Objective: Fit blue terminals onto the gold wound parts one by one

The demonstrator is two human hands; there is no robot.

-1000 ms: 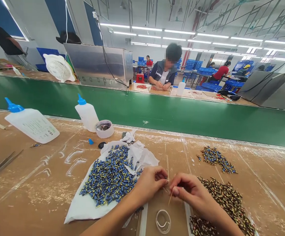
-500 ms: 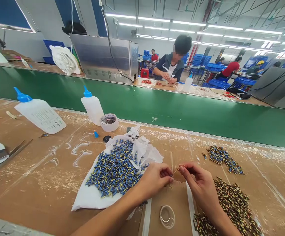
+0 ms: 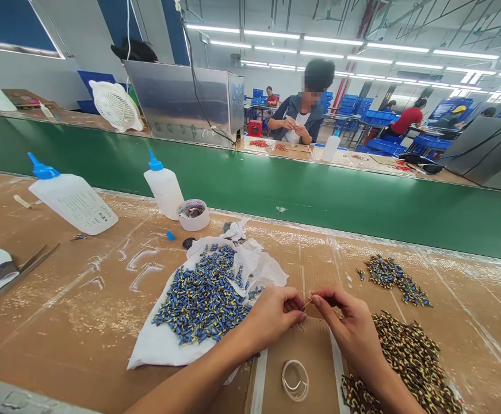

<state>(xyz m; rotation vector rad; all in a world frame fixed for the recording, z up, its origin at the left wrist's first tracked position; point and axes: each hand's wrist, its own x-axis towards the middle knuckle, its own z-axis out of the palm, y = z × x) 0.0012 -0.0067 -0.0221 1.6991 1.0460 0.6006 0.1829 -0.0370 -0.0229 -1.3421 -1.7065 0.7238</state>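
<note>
My left hand (image 3: 271, 315) is closed in a pinch at the middle, its fingertips round something too small to make out. Facing it, my right hand (image 3: 354, 328) pinches a thin tan stick (image 3: 308, 303) that slants across the narrow gap between both hands. Left of my hands, a heap of small blue and yellow pieces (image 3: 202, 299) lies on a crumpled white bag (image 3: 144, 352). Beside my right wrist is a pile of dark brown and cream pieces (image 3: 409, 359). A small clear round cup (image 3: 295, 380) stands on a taped cardboard piece (image 3: 276, 374) below my hands.
Two blue-capped white bottles (image 3: 75, 201) and a tape roll (image 3: 192, 215) are at the back left. A smaller blue and brown pile (image 3: 390, 276) lies right. A green belt (image 3: 250, 178) runs beyond the table; a co-worker (image 3: 299, 118) sits across it, near a metal box (image 3: 181, 100).
My hands stay nearly in place, with the right fingertips shifting slightly left and the stick tilting a little. Across the belt, the co-worker's hands have risen.
</note>
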